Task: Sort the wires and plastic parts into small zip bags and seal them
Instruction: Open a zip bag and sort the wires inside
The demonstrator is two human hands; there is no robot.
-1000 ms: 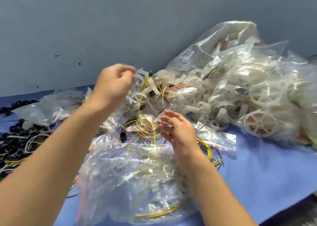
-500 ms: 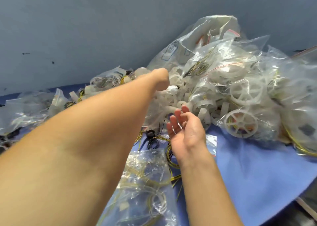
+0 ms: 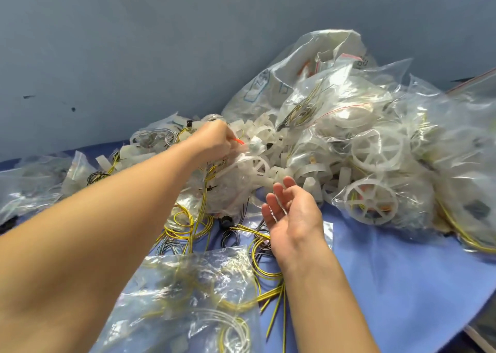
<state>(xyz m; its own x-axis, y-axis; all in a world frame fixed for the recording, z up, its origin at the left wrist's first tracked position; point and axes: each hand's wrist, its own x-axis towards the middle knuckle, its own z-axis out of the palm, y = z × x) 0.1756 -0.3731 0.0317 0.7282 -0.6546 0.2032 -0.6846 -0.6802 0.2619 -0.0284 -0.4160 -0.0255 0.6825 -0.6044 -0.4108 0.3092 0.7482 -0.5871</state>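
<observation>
My left hand (image 3: 212,140) reaches far into a heap of white plastic parts (image 3: 268,135), its fingers closed on a short orange wire (image 3: 239,141) that sticks out of them. Lower and to the right, my right hand (image 3: 292,213) hovers palm up with its fingers apart and nothing in it. Loose yellow wires (image 3: 188,224) lie coiled below the heap. A clear zip bag (image 3: 193,299) holding yellow and white wires rests flat near me, between my forearms.
Filled clear bags with white spoked wheels (image 3: 369,202) pile up at the right, a large bag (image 3: 295,65) behind them against the grey wall. More small bags (image 3: 32,181) lie at the left. The blue table cover (image 3: 389,272) ends at the lower right edge.
My left hand stretched forward from above the near bag into the heap and closed there. My right hand rose slightly and turned palm up. The view shifted right.
</observation>
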